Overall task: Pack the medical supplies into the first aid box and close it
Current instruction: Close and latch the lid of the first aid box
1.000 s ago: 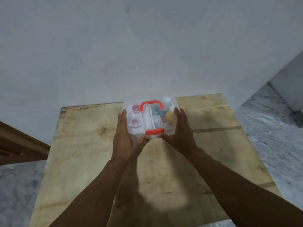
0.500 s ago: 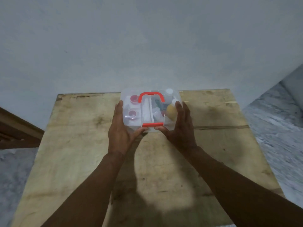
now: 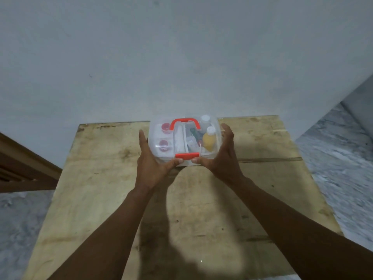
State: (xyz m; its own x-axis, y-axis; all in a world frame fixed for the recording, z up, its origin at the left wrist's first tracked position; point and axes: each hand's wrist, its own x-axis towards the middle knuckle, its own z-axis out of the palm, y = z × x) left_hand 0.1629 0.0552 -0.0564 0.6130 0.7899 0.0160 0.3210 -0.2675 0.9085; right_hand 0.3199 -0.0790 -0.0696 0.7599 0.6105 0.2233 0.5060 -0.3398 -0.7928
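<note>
A clear plastic first aid box (image 3: 159, 136) with its lid down stands near the far edge of the wooden table (image 3: 105, 188). It has an orange handle (image 3: 185, 122) on top and an orange latch (image 3: 187, 155) at the front. Through the lid I see two red-capped jars (image 3: 165, 126), a yellow bottle (image 3: 209, 140) and a white-capped bottle (image 3: 205, 119). My left hand (image 3: 150, 161) grips the box's left side and my right hand (image 3: 220, 156) its right side, with both thumbs just under the latch.
A pale wall rises right behind the table's far edge. A dark wooden frame (image 3: 22, 170) lies to the left. Grey marbled floor (image 3: 339, 158) shows on the right and lower left.
The box and both hands have shifted a little farther from me toward the wall. My right fingers have spread slightly wider along the box's side.
</note>
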